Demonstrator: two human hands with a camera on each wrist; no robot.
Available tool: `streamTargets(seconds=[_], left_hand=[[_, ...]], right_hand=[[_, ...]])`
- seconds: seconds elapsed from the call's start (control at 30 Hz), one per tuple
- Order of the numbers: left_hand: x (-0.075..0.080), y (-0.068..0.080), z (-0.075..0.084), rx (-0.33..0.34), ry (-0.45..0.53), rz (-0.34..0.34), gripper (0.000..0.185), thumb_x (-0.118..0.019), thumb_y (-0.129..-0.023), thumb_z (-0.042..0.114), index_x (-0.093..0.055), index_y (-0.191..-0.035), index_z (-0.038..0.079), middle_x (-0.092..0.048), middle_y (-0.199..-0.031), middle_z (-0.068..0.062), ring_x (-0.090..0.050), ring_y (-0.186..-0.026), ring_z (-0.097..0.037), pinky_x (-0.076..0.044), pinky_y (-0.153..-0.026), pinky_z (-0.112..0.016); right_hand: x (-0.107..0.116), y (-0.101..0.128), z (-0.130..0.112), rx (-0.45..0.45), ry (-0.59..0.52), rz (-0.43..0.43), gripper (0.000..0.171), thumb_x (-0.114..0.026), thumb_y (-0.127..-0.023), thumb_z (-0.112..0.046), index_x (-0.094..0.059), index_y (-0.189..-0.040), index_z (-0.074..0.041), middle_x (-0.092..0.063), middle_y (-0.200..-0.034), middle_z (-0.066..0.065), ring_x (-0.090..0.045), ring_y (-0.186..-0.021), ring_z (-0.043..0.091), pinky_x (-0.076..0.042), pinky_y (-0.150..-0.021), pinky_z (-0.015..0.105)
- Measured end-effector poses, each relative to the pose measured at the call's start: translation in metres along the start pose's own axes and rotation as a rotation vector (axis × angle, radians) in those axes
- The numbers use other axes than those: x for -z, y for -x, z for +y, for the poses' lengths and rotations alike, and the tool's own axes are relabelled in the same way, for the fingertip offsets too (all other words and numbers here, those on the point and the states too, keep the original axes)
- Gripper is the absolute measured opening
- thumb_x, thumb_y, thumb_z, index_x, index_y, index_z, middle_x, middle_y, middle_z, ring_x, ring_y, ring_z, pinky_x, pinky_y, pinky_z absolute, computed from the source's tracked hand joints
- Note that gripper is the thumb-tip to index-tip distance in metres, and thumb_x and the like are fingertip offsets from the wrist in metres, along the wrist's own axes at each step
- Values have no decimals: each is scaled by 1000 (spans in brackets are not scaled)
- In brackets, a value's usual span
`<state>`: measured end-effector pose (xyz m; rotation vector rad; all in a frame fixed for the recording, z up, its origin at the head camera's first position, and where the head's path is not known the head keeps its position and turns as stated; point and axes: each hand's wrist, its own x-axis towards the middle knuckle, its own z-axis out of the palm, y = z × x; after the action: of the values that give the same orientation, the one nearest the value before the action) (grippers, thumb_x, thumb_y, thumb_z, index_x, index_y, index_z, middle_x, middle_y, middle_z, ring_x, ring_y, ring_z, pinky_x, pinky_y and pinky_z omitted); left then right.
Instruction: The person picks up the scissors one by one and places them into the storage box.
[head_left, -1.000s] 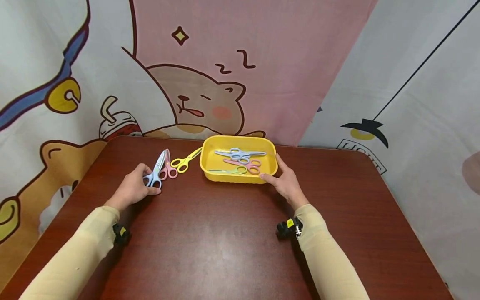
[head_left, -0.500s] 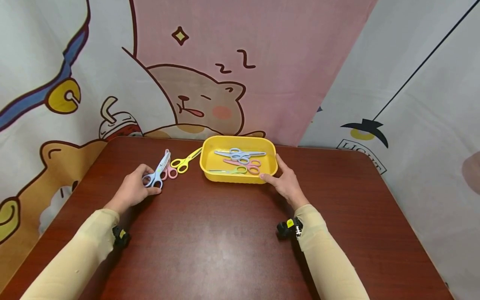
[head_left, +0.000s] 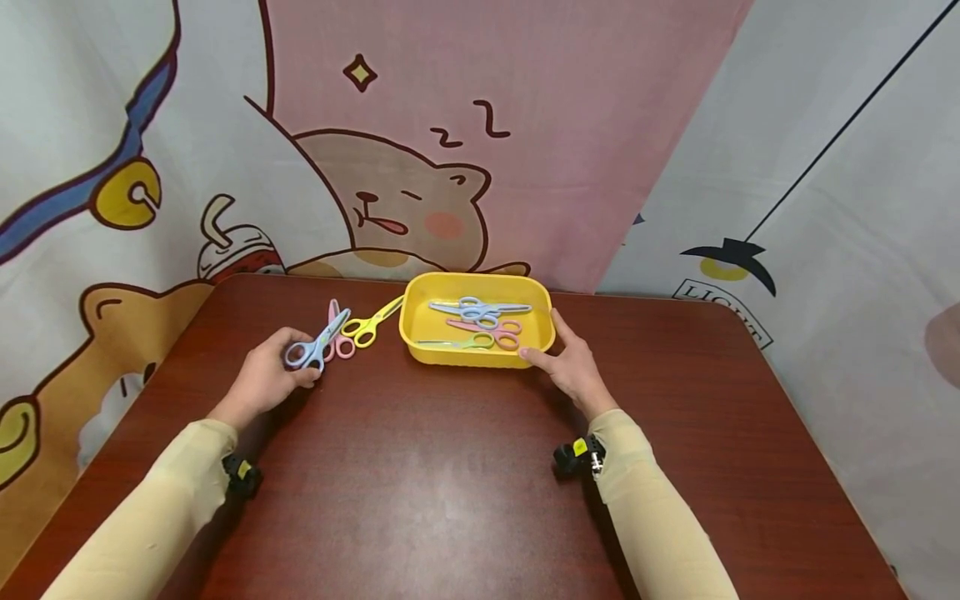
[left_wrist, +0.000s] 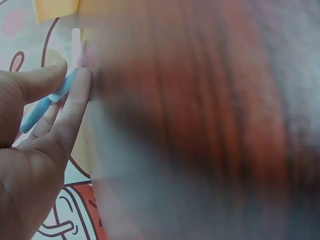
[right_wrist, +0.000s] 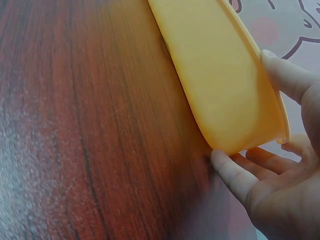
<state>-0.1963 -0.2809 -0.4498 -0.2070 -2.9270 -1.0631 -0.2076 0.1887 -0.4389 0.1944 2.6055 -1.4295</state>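
Observation:
My left hand (head_left: 268,371) pinches blue scissors (head_left: 318,341) by the handle loops, blades pointing up and right. They overlap pink scissors (head_left: 345,347) on the table in the head view. In the left wrist view, thumb and fingers close on the blue handle (left_wrist: 62,89). Yellow scissors (head_left: 365,331) lie further right, tips at the basket's left side. My right hand (head_left: 576,368) grips the right front corner of the yellow basket (head_left: 465,357). In the right wrist view the thumb is on the rim, with fingers against the basket's wall (right_wrist: 220,85).
Inside the basket lie blue scissors (head_left: 480,312), pink scissors (head_left: 508,333) and green-handled scissors (head_left: 480,340). The basket stands near the back edge of the brown table (head_left: 420,467). A printed curtain (head_left: 570,125) hangs behind it.
The held blue scissors have swung clockwise, their tips moving right and down across the pink scissors. My right hand and the basket have stayed in place.

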Motion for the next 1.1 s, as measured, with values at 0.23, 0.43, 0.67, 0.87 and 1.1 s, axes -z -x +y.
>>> streamTargets(seconds=[0.23,0.43,0.67,0.87,1.1], left_hand=[[4,0,8,-40,31,24,52,-83,-85,4,-57,-130,1,-67,-109,-24,-66,-91,-34,-52,-76,-34],[6,-1,19,-62,84,24,51,-82,-85,0,-58,-130,0,-66,-110,-26,-69,-89,-33,-53,-68,-20],[7,-6,30,-100,141,29,49,-79,-85,-7,-58,-129,-3,-65,-105,-25,-71,-81,-31,-55,-62,-18],[7,-10,37,-119,197,12,48,-77,-87,-8,-57,-130,-4,-63,-104,-24,-71,-77,-26,-60,-62,-27],[5,-13,46,-133,245,-18,47,-75,-88,-9,-56,-131,-7,-63,-106,-26,-70,-80,-25,-63,-68,-41]], right_hand=[[-1,1,1,8,-7,4,102,-81,-90,-38,-15,-167,-27,-19,-172,8,-17,-157,32,-17,-126,56],[-1,1,1,3,-11,0,103,-81,-90,-38,-14,-167,-27,-19,-172,7,-16,-158,32,-17,-126,56],[-1,2,0,14,-15,5,102,-81,-90,-36,-15,-167,-26,-20,-172,7,-17,-157,32,-17,-126,55],[-1,2,0,20,-17,6,101,-80,-90,-36,-15,-167,-25,-20,-172,6,-17,-157,31,-17,-126,55],[-1,2,0,29,-22,6,102,-80,-90,-36,-15,-167,-24,-19,-172,6,-17,-158,31,-17,-126,54]])
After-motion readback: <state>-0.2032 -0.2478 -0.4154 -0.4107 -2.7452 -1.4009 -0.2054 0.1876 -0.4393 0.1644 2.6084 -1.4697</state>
